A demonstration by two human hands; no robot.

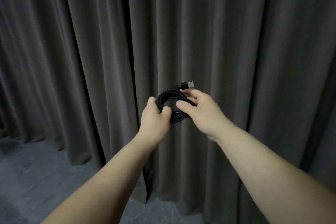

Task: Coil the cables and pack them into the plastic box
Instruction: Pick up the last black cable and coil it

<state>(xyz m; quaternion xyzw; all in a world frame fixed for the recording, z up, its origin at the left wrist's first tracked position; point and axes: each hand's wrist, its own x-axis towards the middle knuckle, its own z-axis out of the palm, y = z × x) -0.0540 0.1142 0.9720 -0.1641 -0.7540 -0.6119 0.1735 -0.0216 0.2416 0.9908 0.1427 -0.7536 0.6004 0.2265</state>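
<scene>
Black cable (171,104) is wound into a round coil, held up in the air in front of the grey curtain (91,51). The left hand (156,114) grips the coil's left side with curled fingers. The right hand (198,109) pinches its right side, just under the silver plug (187,85) that sticks out on top.

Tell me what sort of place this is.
Probably an indoor room or studio, hard to say more: a dark grey curtain fills the background down to a grey floor. No table or box shows.
</scene>
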